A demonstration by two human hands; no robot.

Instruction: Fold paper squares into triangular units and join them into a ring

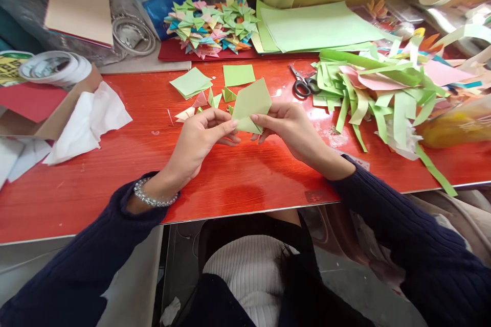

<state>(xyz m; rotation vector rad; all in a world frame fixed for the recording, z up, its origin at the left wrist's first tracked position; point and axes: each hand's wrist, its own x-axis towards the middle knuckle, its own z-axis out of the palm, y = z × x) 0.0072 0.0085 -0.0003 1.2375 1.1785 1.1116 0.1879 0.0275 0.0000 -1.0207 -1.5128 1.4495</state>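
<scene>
Between my two hands is a light green sheet of folding paper (252, 101), held up above the red table. Its lower edge is folded over. My left hand (209, 130) pinches the lower left corner with thumb and fingers. The lower right side is gripped by my right hand (282, 122), its thumb on the fold. Just behind the sheet lie small folded paper pieces (215, 98) in green, pink and cream, partly hidden by it. Beyond them are a stack of pale green squares (191, 82) and a brighter green square (238, 75).
Black-handled scissors (303, 86) lie right of the squares, beside a heap of green and pink paper strips (383, 87). Folded paper stars (210, 25) and large green sheets (322, 25) are at the back. Left are tape rolls (57, 67) and crumpled tissue (92, 120).
</scene>
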